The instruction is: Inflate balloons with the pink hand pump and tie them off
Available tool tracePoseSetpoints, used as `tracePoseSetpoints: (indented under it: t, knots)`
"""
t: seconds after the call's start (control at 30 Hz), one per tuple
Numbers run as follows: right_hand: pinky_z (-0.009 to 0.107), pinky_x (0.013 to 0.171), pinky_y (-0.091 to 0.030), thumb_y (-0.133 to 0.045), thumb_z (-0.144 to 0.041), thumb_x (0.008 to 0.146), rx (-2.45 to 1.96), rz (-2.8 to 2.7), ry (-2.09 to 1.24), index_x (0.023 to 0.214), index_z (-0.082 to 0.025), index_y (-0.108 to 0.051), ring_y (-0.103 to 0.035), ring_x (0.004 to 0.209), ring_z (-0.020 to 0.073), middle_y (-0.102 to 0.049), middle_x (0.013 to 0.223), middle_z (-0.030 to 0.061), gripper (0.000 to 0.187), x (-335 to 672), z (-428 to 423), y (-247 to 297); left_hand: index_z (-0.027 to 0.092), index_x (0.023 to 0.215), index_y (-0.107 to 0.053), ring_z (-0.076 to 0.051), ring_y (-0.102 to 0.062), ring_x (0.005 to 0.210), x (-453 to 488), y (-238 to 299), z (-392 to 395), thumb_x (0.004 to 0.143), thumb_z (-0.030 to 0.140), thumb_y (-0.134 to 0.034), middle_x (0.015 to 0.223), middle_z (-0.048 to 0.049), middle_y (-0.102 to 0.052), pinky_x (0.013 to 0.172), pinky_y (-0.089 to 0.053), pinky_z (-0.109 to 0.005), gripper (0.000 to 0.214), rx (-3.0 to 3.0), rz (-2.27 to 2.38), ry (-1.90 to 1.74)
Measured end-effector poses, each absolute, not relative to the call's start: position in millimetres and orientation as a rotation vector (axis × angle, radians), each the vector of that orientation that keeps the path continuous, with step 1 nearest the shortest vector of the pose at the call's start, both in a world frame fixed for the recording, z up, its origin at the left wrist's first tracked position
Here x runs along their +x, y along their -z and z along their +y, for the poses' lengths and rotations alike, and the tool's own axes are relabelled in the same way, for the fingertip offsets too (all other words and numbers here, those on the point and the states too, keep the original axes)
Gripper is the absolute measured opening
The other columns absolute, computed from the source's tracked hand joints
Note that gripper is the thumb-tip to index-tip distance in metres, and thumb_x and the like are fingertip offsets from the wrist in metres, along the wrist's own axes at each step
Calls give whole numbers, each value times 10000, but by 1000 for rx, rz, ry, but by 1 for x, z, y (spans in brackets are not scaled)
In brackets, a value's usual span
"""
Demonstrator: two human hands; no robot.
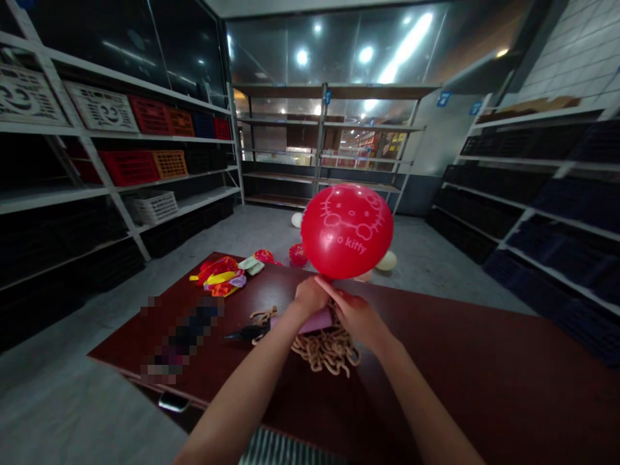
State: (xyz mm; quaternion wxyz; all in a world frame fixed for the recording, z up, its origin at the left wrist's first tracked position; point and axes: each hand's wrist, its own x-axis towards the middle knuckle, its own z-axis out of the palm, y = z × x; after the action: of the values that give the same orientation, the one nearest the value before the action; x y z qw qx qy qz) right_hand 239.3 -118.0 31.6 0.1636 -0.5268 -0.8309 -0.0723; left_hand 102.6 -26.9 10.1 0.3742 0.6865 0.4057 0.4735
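An inflated red balloon with a white cat print floats just above my two hands over the dark red table. My left hand is closed at the balloon's neck. My right hand pinches the neck from the right, index finger stretched toward it. Under my hands lies a pink hand pump with a black nozzle pointing left. A tangle of beige string sits beneath it.
A heap of flat coloured balloons lies at the table's far left. Inflated balloons rest on the grey floor beyond. Shelving with crates lines the left, dark bins the right. A blurred patch covers something on the table.
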Motion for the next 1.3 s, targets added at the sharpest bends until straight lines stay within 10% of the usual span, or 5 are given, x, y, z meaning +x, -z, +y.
tracePoseSetpoints:
  t: [0.27,0.7,0.97,1.3]
  knots:
    - [386,1023,-522,-423,-201,938,-1549,-2151,25,1482,-355,-427,-606,1235,219,-618,1380,13,566,284,-96,-6,190,531,-466,-319,-622,651,139,2,-27,730,26,-628,552,-47,-448,820,-457,-535,305,2218,1050,-985]
    - [263,721,-507,-376,-346,995,-1671,-2048,-104,1099,-297,-705,-711,854,177,-766,1008,23,349,304,-97,7,212,549,-580,-183,-543,532,116,-13,-43,776,194,-740,518,-25,-508,719,-456,-306,278,2255,865,-927]
    - [270,715,-516,-447,-457,950,-1455,-1657,-398,1007,-254,-713,-694,714,161,-747,773,17,339,298,-98,18,232,919,-748,-214,-655,873,110,-31,-47,889,248,-637,926,-89,-721,840,-455,-292,116,2141,650,-1036]
    - [228,479,-450,-539,-525,853,-1256,-1126,-649,991,-178,-637,-651,581,127,-755,1057,135,387,290,-95,19,238,816,-734,-218,-625,918,92,-3,-13,801,129,-684,915,-65,-692,899,-442,-298,121,2282,1049,-860]
